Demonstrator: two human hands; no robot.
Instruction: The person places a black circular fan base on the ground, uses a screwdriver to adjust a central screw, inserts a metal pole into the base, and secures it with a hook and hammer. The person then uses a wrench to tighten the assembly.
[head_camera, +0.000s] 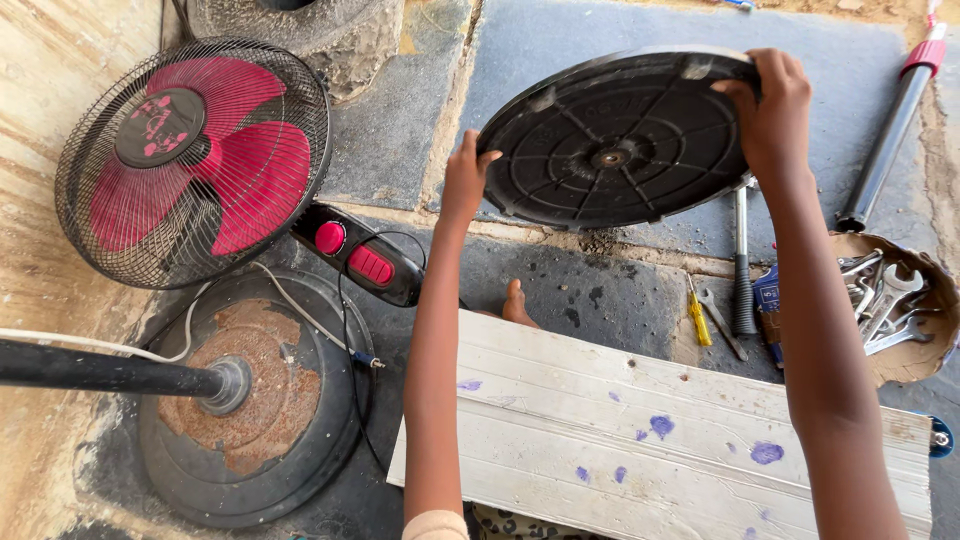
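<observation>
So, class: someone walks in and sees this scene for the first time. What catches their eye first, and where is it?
Probably the round black fan base, held up at the top centre by the left hand and right hand. Next, the fan head with pink blades lying at the upper left, then the rusty base below it.

1 head view, close, straight down over the stone floor (560, 60).

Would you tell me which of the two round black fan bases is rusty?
The round black base on the floor with the pole; the black ribbed disc held in both hands shows no rust.
</observation>
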